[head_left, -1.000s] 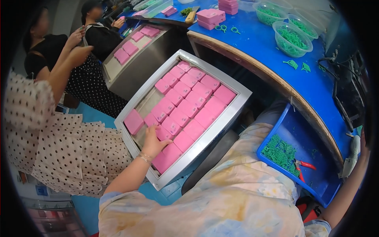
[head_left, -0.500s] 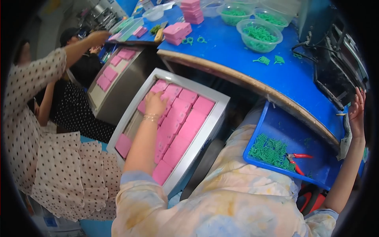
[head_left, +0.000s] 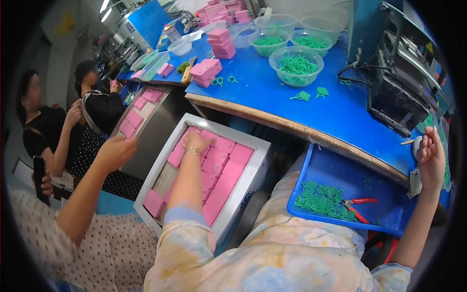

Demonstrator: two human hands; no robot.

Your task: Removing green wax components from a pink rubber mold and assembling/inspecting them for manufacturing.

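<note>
My left hand (head_left: 194, 141) reaches to the back rows of pink blocks (head_left: 238, 153) packed in a white-framed metal case (head_left: 259, 160), touching them; its fingertips are largely hidden, so I cannot tell whether it grips one. A loose gap shows along the case's left side. My right hand (head_left: 429, 156) is raised at the far right beside the black machine (head_left: 396, 104), fingers loosely bent and apart, holding nothing visible. Below the bench edge, a blue bin (head_left: 394, 214) holds green mesh pieces (head_left: 318, 199) and red-handled pliers (head_left: 357, 212).
The blue bench (head_left: 340, 126) carries tubs of green pieces (head_left: 296, 65), pink block stacks (head_left: 221, 44) and small green cut-outs (head_left: 302, 96). Co-workers (head_left: 39, 121) stand at left; one's arm (head_left: 92, 180) reaches near the case, another's hand holds a phone (head_left: 40, 177). A second block tray (head_left: 138, 112) sits behind.
My view has tilted up, showing more of the bench. My left hand has moved from the front to the back rows; my right hand has risen into view. The nearest co-worker's raised hand has lowered.
</note>
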